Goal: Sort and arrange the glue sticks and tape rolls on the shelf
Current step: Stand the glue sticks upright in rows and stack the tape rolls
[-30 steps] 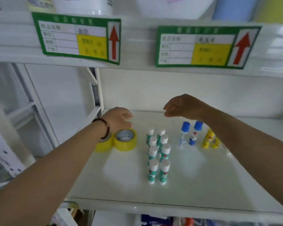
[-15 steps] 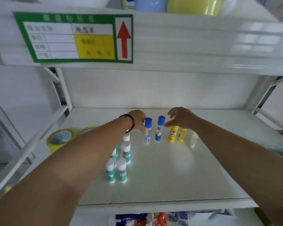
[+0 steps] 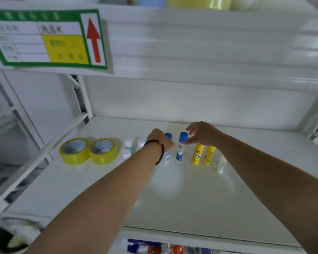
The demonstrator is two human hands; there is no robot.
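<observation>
Two yellow tape rolls lie side by side at the left of the white shelf. Several green-and-white glue sticks stand behind my left forearm, mostly hidden. My left hand grips a blue-capped glue stick, covering most of it. My right hand pinches the cap of a second blue-capped glue stick. Two yellow glue sticks stand just right of it. A clear stick stands further right, partly behind my right forearm.
A green-framed label with a red arrow hangs on the upper shelf edge. Blue and yellow containers stand on the upper shelf. A white upright bounds the shelf at left. Coloured items show on the shelf below.
My left hand left the tape rolls and came over to the left blue-capped stick. My right hand lowered onto the right blue-capped stick's cap. The view swung right.
</observation>
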